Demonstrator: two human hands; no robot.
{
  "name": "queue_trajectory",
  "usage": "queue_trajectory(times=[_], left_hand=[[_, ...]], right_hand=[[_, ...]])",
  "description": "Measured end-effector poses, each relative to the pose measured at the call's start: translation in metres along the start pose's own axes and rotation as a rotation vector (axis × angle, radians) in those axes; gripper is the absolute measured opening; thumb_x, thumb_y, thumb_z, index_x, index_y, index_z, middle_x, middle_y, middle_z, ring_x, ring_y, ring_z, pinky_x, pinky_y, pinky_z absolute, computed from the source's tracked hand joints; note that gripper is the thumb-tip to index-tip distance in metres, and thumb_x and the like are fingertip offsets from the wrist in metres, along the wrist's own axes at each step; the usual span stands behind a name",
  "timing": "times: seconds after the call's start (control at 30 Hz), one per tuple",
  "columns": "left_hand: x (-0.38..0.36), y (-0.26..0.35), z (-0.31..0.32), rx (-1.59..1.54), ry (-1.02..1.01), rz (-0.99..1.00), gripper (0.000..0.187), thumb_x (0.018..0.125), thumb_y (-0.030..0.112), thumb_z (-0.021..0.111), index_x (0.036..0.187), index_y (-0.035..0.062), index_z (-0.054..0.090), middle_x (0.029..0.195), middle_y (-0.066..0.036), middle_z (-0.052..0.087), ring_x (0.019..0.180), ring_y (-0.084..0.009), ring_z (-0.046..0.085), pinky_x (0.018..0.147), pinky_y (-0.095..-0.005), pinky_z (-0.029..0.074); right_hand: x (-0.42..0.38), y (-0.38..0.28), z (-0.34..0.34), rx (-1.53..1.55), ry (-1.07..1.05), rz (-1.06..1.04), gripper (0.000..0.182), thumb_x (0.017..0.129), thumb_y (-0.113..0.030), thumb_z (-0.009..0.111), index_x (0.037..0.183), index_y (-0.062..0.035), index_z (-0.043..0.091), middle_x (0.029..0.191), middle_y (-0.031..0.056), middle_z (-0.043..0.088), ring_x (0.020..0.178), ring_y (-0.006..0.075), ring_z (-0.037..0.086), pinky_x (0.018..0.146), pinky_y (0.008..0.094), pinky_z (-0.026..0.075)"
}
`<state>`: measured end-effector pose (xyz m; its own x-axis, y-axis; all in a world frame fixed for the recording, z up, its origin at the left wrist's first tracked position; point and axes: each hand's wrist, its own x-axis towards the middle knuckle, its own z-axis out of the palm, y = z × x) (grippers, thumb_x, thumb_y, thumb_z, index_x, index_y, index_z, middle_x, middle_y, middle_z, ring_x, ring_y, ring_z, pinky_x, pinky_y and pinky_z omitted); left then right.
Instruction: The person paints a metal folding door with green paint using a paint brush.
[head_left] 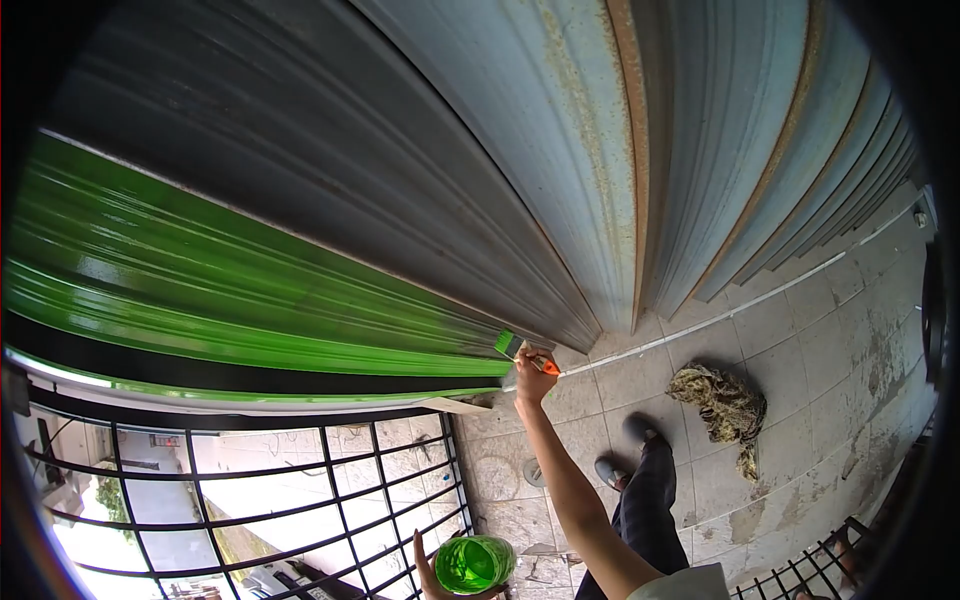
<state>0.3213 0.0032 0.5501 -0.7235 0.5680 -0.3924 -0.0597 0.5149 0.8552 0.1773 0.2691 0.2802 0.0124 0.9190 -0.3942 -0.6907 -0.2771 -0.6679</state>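
My right hand point(535, 375) is closed around the handle of a paintbrush point(512, 347), whose bristles are coated in green paint. The brush tip meets the lower end of a metal shutter panel point(250, 265) covered in glossy green. Beside that panel is a dark grey one point(300, 130), its surface unpainted green. Low in the view, my left hand point(430, 578) wraps around a clear container point(475, 563) with green paint inside and smeared on its wall.
Rusty-edged grey-blue panels point(570, 150) fan out to the right. A crumpled patterned cloth point(718, 405) lies on the tiled floor point(790, 340). Black metal bars point(330, 480) stand at lower left. My shoes point(640, 432) are on the tiles near the cloth.
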Motion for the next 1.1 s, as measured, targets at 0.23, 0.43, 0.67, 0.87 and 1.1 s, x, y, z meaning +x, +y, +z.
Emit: queue_trajectory(times=[0.23, 0.43, 0.67, 0.87, 1.1], left_hand=[[-0.001, 0.002, 0.003, 0.002, -0.010, -0.007, 0.140, 0.052, 0.015, 0.094, 0.151, 0.0162, -0.005, 0.132, -0.018, 0.048, 0.119, -0.0276, 0.052, 0.099, -0.0452, 0.048], [-0.008, 0.003, 0.002, 0.005, -0.008, -0.003, 0.140, 0.052, 0.015, 0.094, 0.151, 0.0163, -0.004, 0.132, -0.018, 0.048, 0.119, -0.0275, 0.052, 0.099, -0.0453, 0.048], [-0.013, 0.000, -0.003, 0.003, 0.006, -0.001, 0.140, 0.052, 0.016, 0.094, 0.151, 0.0164, -0.004, 0.133, -0.018, 0.047, 0.120, -0.0274, 0.051, 0.099, -0.0455, 0.048], [-0.019, 0.000, -0.007, -0.006, 0.013, -0.003, 0.140, 0.052, 0.016, 0.094, 0.151, 0.0165, -0.004, 0.134, -0.018, 0.047, 0.120, -0.0273, 0.051, 0.099, -0.0457, 0.048], [-0.022, 0.002, -0.008, -0.008, 0.020, 0.000, 0.140, 0.052, 0.016, 0.094, 0.151, 0.0167, -0.004, 0.135, -0.018, 0.046, 0.121, -0.0272, 0.050, 0.100, -0.0459, 0.047]], right_hand=[[-0.065, -0.125, 0.115, 0.216, -0.262, -0.050, 0.019, 0.083, -0.001, 0.071, 0.083, -0.0059, 0.053, 0.091, 0.0086, 0.066, 0.085, 0.0145, 0.063, 0.076, 0.0316, 0.057], [-0.075, -0.121, 0.129, 0.370, -0.196, 0.085, 0.023, 0.081, -0.003, 0.074, 0.082, -0.0076, 0.051, 0.099, 0.0091, 0.065, 0.091, 0.0172, 0.064, 0.080, 0.0372, 0.058], [-0.025, -0.054, 0.056, 0.227, 0.126, 0.150, 0.025, 0.079, -0.001, 0.075, 0.083, -0.0090, 0.052, 0.087, 0.0037, 0.061, 0.079, 0.0140, 0.062, 0.069, 0.0316, 0.056], [-0.045, -0.070, 0.080, 0.286, 0.002, 0.089, 0.019, 0.081, 0.001, 0.072, 0.082, -0.0051, 0.054, 0.084, 0.0048, 0.062, 0.076, 0.0136, 0.061, 0.070, 0.0270, 0.052], [-0.135, -0.205, 0.179, 0.400, -0.396, -0.076, 0.022, 0.084, -0.001, 0.069, 0.084, -0.0055, 0.048, 0.118, 0.0189, 0.061, 0.101, 0.0205, 0.062, 0.082, 0.0351, 0.057]])
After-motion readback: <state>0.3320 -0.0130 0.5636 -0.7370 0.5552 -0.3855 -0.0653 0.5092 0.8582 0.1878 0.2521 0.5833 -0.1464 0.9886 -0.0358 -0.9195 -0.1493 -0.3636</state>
